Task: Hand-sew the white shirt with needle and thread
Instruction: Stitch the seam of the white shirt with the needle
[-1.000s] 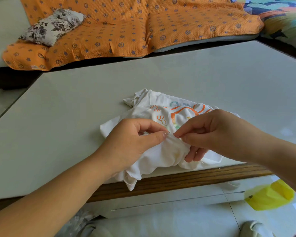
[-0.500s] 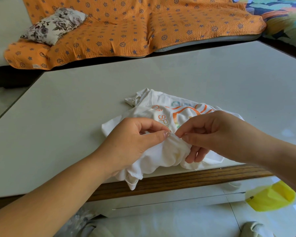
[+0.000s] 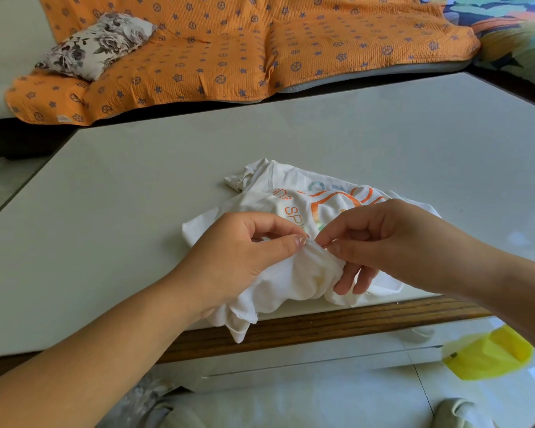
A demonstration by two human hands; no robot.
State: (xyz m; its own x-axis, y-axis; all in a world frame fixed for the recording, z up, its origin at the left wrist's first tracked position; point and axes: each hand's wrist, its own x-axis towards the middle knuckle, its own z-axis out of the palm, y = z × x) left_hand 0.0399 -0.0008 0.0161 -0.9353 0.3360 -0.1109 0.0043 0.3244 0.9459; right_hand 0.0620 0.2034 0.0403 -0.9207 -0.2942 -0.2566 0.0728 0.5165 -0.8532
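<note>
Nearest, at the bottom edge, pale floor tiles (image 3: 322, 396) show, with a blurred yellow object (image 3: 488, 353) lying on them to the right; above that runs the dark wooden edge (image 3: 322, 325) of the table, over which a corner of the white shirt (image 3: 278, 282) hangs; the rest of the shirt lies bunched on the pale grey surface (image 3: 136, 211) close to that near edge, its orange printed lettering and curved stripes facing up on the far side; the left hand (image 3: 238, 257) comes in from the lower left and its fingers (image 3: 297, 242) are curled, thumb and forefinger pinching a raised fold of the cloth; the right hand (image 3: 393, 245) comes in from the right and meets it at the same fold, its thumb and forefinger (image 3: 325, 239) pressed together on the cloth and almost touching the left thumb, while its remaining fingers curl underneath the bunched fabric; whether a needle or thread sits in that pinch cannot be told, being too small to make out; beyond the surface stands a sofa draped in an orange quilted cover (image 3: 229, 50) patterned with small blue stars and wheels; a floral pillow (image 3: 96, 44) rests on its left part; at the far right corner lies a multicoloured fabric (image 3: 513, 32).
</note>
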